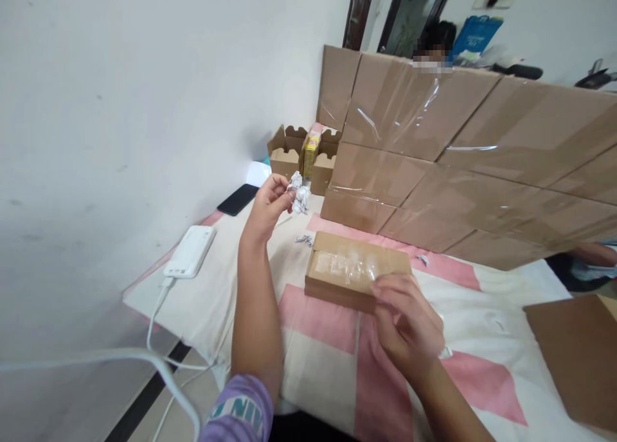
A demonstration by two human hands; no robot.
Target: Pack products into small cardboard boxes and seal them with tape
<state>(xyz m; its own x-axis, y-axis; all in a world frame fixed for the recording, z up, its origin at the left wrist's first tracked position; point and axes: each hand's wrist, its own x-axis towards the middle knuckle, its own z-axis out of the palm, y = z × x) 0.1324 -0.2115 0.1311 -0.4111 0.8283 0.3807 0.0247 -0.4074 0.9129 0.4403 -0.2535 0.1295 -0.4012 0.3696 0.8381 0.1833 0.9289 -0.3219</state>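
My left hand (267,205) is raised and pinches a small bunch of crumpled white paper bits (298,193) between thumb and fingers. A flat brown cardboard box (354,270) with clear tape on its lid lies on the pink-and-white cloth in front of me. At that box's near right corner my right hand (406,321) rests with its fingers curled; whether anything is in them is hidden. Two small paper scraps (304,239) lie on the cloth just left of the box.
A wall of taped cardboard cartons (463,159) stands behind the box. Small open cartons (289,153) and a yellow pack (311,154) sit at the back. A white power bank (190,251) with cable and a black phone (238,199) lie at left. Another person sits behind the cartons.
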